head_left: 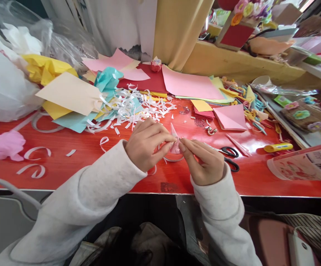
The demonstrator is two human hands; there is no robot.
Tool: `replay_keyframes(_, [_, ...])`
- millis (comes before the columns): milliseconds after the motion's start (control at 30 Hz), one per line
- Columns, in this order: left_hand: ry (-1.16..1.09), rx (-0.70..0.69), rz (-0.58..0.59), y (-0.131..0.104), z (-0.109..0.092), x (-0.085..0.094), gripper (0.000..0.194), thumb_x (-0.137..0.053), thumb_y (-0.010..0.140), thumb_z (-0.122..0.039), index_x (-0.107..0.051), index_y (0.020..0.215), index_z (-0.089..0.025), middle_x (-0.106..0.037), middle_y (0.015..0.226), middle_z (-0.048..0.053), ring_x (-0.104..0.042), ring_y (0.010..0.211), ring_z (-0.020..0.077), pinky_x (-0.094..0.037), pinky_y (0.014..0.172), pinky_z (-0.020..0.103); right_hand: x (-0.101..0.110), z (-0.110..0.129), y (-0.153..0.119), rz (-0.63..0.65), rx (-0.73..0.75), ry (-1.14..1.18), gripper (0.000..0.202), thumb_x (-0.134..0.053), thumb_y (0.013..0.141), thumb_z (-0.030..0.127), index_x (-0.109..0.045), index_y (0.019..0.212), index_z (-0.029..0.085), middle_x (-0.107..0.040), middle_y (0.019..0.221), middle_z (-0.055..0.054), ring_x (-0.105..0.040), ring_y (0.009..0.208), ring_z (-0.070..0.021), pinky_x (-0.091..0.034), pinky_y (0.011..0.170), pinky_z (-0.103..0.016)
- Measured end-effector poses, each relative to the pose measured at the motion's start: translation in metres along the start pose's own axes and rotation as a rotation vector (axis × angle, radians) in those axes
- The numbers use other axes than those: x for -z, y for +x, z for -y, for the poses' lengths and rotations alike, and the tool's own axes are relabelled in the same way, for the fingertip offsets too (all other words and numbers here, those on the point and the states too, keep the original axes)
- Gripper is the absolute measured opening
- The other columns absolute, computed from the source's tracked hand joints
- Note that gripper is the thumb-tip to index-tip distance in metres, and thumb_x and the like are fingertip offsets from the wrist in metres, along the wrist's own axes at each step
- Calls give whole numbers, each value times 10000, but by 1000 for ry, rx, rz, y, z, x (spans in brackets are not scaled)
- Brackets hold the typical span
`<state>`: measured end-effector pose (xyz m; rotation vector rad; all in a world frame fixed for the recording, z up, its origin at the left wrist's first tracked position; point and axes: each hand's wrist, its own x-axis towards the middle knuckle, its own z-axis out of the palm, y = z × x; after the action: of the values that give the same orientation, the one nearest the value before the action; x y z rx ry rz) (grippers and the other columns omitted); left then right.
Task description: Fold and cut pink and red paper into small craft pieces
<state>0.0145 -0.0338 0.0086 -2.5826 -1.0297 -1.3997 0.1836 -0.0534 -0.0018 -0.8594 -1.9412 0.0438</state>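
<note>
Near the front of the red table [107, 184], my left hand [151, 145] and my right hand [204, 160] meet with fingertips almost touching. Between them is a small folded piece of pink paper [174, 133], its narrow point facing away from me. My left thumb and index finger pinch its left edge. The right thumb and fingertips press together at its right edge. Black-handled scissors [231, 152] lie just right of my right hand, their blades partly hidden behind it.
White paper strips [149, 107] heap behind my hands. Pink sheets [190, 82], a folded pink stack [231, 117] and a small metal piece [211, 131] lie beyond. A yellow tube [278, 147] and a pink cup [304, 162] are at right; crumpled pink paper [6, 145] is left.
</note>
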Motion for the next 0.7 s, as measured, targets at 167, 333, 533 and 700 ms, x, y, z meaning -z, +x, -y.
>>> replay_keyframes(167, [33,-31,-13,0,0,0,101,-541,808,-227,-639,810,-202,-642,720,-2,-490,713,139,-409,682,306,1,1,1,17,-34,18,225,-527,770,55,-664,924,146,-697,799,-78,-655,704,-155,-551,632,-258])
replay_keyframes(333, [152,-165,-91,-1,0,-1,60,-587,777,-193,-634,811,-177,-657,713,8,-499,700,154,-388,642,323,2,3,2,48,-47,6,247,-525,769,48,-666,943,152,-700,819,-77,-659,723,-158,-555,641,-261])
replay_keyframes(533, [250,-234,-87,-4,1,0,78,-544,801,-163,-595,836,-210,-657,766,-12,-523,724,153,-366,650,312,2,3,2,72,-125,79,201,-540,772,72,-674,904,142,-700,805,-78,-652,684,-148,-552,611,-265])
replay_keyframes(700, [357,-222,-49,-6,-2,-1,124,-465,852,-193,-583,824,-218,-643,772,-18,-533,737,148,-335,660,305,2,5,6,86,-172,143,149,-560,772,104,-681,848,148,-700,787,-62,-645,648,-138,-547,587,-255])
